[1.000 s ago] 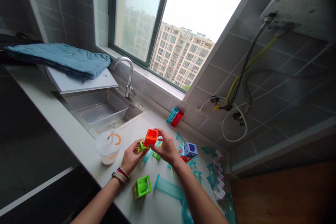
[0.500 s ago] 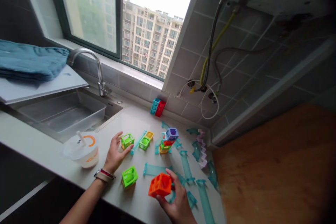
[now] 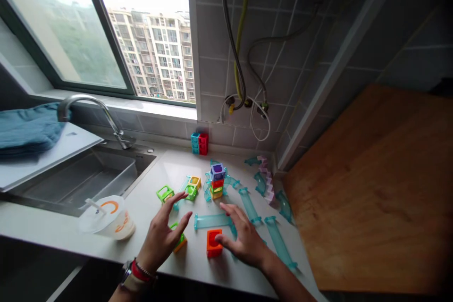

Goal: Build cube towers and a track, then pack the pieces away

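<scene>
Arranging of the orange hollow plastic cube (image 3: 212,246) at lower centre is suggested, left hand (image 3: 158,237) and right hand (image 3: 248,241) being spread; for lifting, a pinch would be required.

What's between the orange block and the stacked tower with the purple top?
In the head view, a translucent teal track piece lies between the orange block and the tower; the right hand partly overlaps that stretch.

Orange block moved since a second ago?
Yes: the orange block has moved away from the sink, toward the front edge of the counter.
</scene>
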A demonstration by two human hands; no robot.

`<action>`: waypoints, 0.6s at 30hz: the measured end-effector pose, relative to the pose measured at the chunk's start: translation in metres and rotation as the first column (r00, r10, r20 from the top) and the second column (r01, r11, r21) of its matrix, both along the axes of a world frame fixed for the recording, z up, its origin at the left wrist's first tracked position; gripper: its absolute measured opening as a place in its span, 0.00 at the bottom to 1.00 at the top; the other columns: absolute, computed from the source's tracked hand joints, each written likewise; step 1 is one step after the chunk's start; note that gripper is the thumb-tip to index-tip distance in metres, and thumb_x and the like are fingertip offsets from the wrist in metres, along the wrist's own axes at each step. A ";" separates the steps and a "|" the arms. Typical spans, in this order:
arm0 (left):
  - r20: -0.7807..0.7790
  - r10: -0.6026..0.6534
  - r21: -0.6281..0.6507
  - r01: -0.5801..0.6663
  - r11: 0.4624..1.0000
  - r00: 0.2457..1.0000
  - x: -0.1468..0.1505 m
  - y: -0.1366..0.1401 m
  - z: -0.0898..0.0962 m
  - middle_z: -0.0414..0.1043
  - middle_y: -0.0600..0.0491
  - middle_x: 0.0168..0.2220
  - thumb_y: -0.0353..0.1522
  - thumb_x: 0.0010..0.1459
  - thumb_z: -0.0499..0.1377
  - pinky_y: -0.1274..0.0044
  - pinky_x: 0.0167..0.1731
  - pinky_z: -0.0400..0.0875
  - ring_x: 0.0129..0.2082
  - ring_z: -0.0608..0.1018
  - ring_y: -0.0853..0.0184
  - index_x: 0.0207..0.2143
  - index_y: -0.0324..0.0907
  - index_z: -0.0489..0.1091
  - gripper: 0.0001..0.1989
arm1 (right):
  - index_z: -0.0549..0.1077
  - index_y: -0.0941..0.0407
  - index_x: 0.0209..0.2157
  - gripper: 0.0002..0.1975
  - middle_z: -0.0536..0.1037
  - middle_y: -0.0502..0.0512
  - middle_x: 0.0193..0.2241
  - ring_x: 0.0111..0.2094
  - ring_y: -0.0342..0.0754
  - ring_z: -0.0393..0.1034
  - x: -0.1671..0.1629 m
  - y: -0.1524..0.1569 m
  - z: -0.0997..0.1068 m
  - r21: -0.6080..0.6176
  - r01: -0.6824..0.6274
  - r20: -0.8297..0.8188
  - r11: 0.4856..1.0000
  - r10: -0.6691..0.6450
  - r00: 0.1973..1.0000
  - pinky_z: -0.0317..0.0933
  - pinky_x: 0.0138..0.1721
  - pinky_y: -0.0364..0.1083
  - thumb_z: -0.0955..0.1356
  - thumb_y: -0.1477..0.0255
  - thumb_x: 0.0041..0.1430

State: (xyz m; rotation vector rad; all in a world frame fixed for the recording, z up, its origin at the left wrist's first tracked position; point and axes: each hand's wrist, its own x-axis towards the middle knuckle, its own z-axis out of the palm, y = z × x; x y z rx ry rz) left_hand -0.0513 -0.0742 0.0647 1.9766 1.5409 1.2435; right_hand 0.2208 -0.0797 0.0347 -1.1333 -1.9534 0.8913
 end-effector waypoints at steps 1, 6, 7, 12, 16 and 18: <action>-0.031 -0.043 -0.032 0.042 0.999 0.999 0.004 0.009 0.003 0.73 0.46 0.61 0.41 0.62 0.64 0.56 0.63 0.68 0.62 0.74 0.49 0.64 0.52 0.64 0.28 | 0.64 0.46 0.67 0.34 0.70 0.61 0.62 0.63 0.61 0.66 0.003 0.012 0.006 0.031 0.046 -0.025 0.998 -0.045 0.999 0.62 0.65 0.59 0.73 0.60 0.61; -0.069 -0.199 -0.086 0.193 0.977 0.978 0.023 0.079 0.006 0.67 0.39 0.65 0.42 0.57 0.69 0.54 0.63 0.66 0.65 0.71 0.48 0.70 0.48 0.54 0.44 | 0.67 0.50 0.65 0.29 0.72 0.62 0.60 0.61 0.58 0.67 0.009 0.090 0.013 0.057 0.214 -0.097 0.975 -0.208 0.973 0.59 0.65 0.61 0.70 0.71 0.62; -0.053 -0.210 -0.124 0.202 0.971 0.976 0.027 0.094 0.005 0.67 0.38 0.65 0.42 0.54 0.70 0.53 0.62 0.67 0.65 0.71 0.47 0.70 0.47 0.54 0.46 | 0.66 0.51 0.66 0.31 0.71 0.62 0.61 0.61 0.57 0.68 0.008 0.105 0.010 0.052 0.214 -0.105 0.975 -0.208 0.972 0.59 0.65 0.61 0.69 0.73 0.61; -0.071 -0.234 -0.207 0.216 0.954 0.969 0.042 0.143 -0.004 0.78 0.37 0.53 0.43 0.50 0.71 0.59 0.46 0.80 0.49 0.83 0.49 0.66 0.43 0.61 0.44 | 0.67 0.52 0.65 0.36 0.77 0.61 0.57 0.56 0.55 0.74 0.003 0.153 -0.008 -0.004 0.178 -0.129 0.984 -0.177 0.976 0.65 0.61 0.58 0.72 0.79 0.56; -0.096 -0.266 -0.249 0.236 0.939 0.959 0.045 0.153 -0.009 0.81 0.42 0.47 0.43 0.52 0.68 0.66 0.36 0.81 0.37 0.85 0.55 0.52 0.43 0.73 0.27 | 0.74 0.54 0.58 0.28 0.82 0.57 0.46 0.46 0.52 0.79 0.005 0.162 -0.023 -0.033 0.179 -0.150 0.983 -0.182 0.972 0.73 0.50 0.52 0.75 0.75 0.55; -0.105 -0.274 -0.259 0.240 0.936 0.956 0.043 0.154 -0.009 0.81 0.44 0.47 0.43 0.53 0.67 0.66 0.38 0.80 0.39 0.84 0.56 0.49 0.43 0.74 0.23 | 0.75 0.55 0.57 0.27 0.82 0.58 0.46 0.45 0.51 0.78 0.011 0.164 -0.030 -0.043 0.233 -0.159 0.972 -0.237 0.958 0.74 0.47 0.51 0.75 0.72 0.55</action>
